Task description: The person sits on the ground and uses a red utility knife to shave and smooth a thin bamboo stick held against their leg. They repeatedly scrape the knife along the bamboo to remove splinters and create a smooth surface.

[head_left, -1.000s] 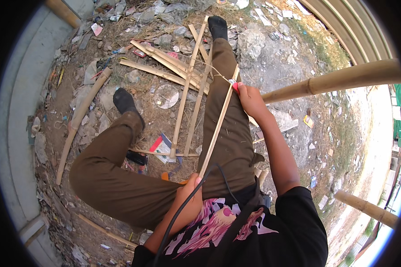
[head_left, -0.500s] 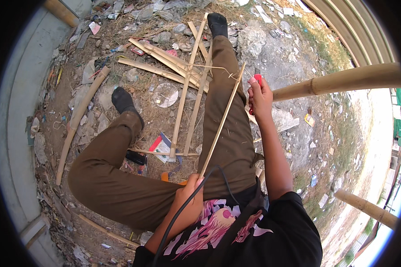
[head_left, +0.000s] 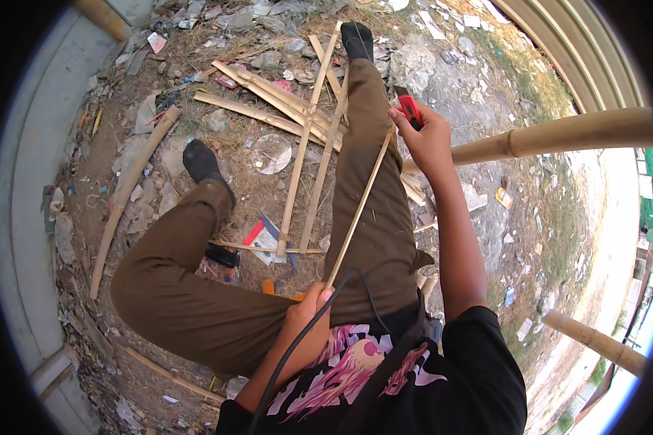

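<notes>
My left hand (head_left: 310,317), low in front of my body, is closed round the near end of a thin bamboo strip (head_left: 360,206). The strip slants up and away over my outstretched right leg. At its far end, my right hand (head_left: 426,136) is closed round a red utility knife (head_left: 410,112), its dark blade pointing up and away. The thumb of that hand is close to the strip's tip; whether it touches cannot be made out. A thin fibre (head_left: 365,48) rises near the knife over the sock. A black cable (head_left: 295,342) runs in front of my left hand.
Split bamboo slats (head_left: 308,138) lie crossed on the littered ground between my feet. A curved bamboo piece (head_left: 132,196) lies at the left, by a grey wall (head_left: 23,196). A thick bamboo pole (head_left: 551,138) juts in from the right, with another pole (head_left: 595,341) lower down.
My right hand has turned the knife so its blade now points up and away, and has come to the strip's tip. The curled shaving there is gone from its place. My left hand has stayed put.
</notes>
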`<action>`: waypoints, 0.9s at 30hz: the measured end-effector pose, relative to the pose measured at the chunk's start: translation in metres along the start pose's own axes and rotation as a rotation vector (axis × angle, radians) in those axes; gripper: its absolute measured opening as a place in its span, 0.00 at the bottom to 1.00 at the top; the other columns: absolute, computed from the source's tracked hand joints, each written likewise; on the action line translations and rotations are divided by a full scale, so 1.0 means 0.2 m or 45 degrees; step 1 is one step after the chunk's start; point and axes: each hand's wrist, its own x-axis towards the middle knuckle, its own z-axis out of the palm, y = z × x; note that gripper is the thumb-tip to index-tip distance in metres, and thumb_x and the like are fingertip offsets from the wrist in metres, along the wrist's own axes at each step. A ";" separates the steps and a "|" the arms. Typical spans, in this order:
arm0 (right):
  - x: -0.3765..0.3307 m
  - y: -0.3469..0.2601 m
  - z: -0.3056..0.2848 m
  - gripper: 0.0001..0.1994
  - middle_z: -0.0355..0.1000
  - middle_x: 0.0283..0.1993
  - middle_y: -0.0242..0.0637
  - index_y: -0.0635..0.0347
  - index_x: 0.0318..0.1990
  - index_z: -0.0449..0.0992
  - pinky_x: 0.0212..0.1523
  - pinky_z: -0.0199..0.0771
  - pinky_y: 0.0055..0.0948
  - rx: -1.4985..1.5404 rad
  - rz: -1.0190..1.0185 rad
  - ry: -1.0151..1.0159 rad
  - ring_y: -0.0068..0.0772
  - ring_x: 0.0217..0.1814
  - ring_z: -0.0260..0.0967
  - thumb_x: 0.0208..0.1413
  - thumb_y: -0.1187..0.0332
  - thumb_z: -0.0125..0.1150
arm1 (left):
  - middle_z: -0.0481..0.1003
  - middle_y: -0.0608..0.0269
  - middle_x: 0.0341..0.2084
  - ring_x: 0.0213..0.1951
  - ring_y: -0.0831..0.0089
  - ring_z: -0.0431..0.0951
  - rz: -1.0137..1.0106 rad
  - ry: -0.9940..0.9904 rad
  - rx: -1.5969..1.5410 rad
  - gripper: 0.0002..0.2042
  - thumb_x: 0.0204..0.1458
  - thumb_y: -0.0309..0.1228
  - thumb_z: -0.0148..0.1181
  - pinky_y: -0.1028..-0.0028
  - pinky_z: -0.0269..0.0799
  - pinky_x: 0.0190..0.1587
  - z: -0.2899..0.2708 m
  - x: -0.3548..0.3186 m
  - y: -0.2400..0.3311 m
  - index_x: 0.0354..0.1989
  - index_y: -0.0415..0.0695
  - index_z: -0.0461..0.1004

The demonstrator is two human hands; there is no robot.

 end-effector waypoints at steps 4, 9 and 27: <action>0.00 0.06 -0.02 0.24 0.70 0.33 0.40 0.63 0.49 0.73 0.39 0.69 0.37 -0.123 0.283 0.276 0.34 0.34 0.66 0.74 0.46 0.51 | 0.58 0.76 0.17 0.17 0.86 0.55 -0.184 -0.150 -0.536 0.19 0.77 0.45 0.40 0.79 0.51 0.21 -0.05 0.03 -0.11 0.54 0.43 0.71; -0.44 -0.10 0.09 0.18 0.70 0.30 0.46 0.61 0.46 0.71 0.38 0.71 0.44 -0.069 -0.184 -0.118 0.44 0.31 0.71 0.77 0.54 0.47 | 0.59 0.77 0.16 0.16 0.88 0.56 -0.257 -0.170 -0.803 0.20 0.76 0.49 0.44 0.80 0.50 0.19 -0.08 0.05 -0.09 0.51 0.43 0.72; -0.59 -0.21 -0.05 0.13 0.77 0.27 0.38 0.53 0.39 0.75 0.24 0.72 0.43 -0.592 -0.497 -0.398 0.47 0.25 0.76 0.69 0.54 0.59 | 0.70 0.49 0.24 0.30 0.60 0.77 -0.061 0.039 0.027 0.20 0.76 0.45 0.40 0.62 0.72 0.41 -0.03 0.06 0.00 0.48 0.39 0.71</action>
